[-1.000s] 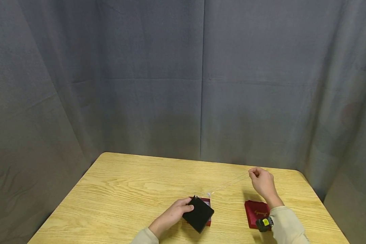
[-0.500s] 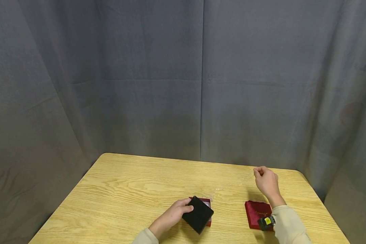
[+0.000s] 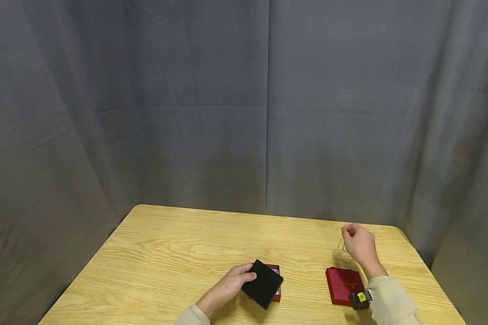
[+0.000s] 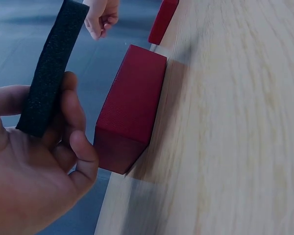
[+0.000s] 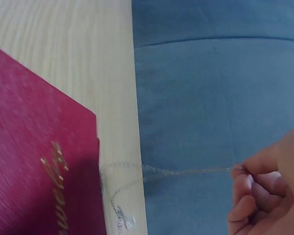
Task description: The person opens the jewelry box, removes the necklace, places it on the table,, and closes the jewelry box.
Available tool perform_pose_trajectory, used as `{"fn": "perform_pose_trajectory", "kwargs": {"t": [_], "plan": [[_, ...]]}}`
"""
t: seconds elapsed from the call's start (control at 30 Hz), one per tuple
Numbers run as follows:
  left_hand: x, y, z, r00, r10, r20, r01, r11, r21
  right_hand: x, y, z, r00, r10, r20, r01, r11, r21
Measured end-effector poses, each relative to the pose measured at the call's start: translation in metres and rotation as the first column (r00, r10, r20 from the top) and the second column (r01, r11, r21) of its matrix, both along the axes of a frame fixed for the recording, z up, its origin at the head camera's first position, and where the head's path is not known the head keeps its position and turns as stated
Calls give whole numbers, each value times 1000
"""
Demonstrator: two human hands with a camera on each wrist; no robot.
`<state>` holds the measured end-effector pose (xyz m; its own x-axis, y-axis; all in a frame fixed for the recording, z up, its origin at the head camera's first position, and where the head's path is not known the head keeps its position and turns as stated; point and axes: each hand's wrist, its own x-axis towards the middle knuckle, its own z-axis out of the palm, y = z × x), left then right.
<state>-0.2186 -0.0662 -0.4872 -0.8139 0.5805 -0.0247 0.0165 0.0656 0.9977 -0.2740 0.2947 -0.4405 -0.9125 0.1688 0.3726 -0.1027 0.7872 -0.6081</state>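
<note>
My left hand [image 3: 229,285] grips a square black foam pad [image 3: 263,285] by its edge, thumb on top. The pad is tilted above a red box [image 4: 132,95] and covers most of its opening in the head view. High over the table's right side, my right hand [image 3: 360,246] pinches a thin silver necklace [image 5: 196,172] between thumb and fingertip. The chain hangs as a loop, with a small clear pendant [image 5: 129,223] at its low end. Below this hand lies a red box lid [image 3: 342,282] with gold lettering; the wrist camera hides one corner of it.
Both box parts rest on a light wood table [image 3: 179,253], the box near the middle and the lid to its right. Grey curtains [image 3: 203,135] hang behind the table and along both sides.
My right hand has moved slightly right. The necklace, stretched out toward the foam pad a second ago, has swung away and now hangs below my right fingers. The left hand and pad barely move.
</note>
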Motion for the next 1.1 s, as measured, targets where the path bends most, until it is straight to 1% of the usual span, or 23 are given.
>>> {"fn": "perform_pose_trajectory", "kwargs": {"t": [0.23,0.3,0.47,0.6,0.73,0.9,1.1], "plan": [[-1,2,-1,999,40,-16,-40,999,-6,3,-15,-6,994,93,62,-96,994,50],[-1,2,0,998,54,-13,-54,999,-6,4,-19,-9,989,125,74,-130,989,75],[-2,4,0,993,109,-38,-110,993,-29,5,-28,-17,978,184,98,-196,971,138],[-4,5,-3,989,144,-39,-145,989,-25,6,-37,-23,966,212,145,-233,961,150],[-3,5,-4,990,137,-27,-137,991,3,10,-46,-27,953,235,193,-265,952,151],[1,4,-3,993,117,-27,-117,993,14,13,-54,-31,943,252,216,-294,936,193],[1,3,-3,993,113,-18,-112,993,27,13,-61,-35,927,280,250,-330,925,190]]}}
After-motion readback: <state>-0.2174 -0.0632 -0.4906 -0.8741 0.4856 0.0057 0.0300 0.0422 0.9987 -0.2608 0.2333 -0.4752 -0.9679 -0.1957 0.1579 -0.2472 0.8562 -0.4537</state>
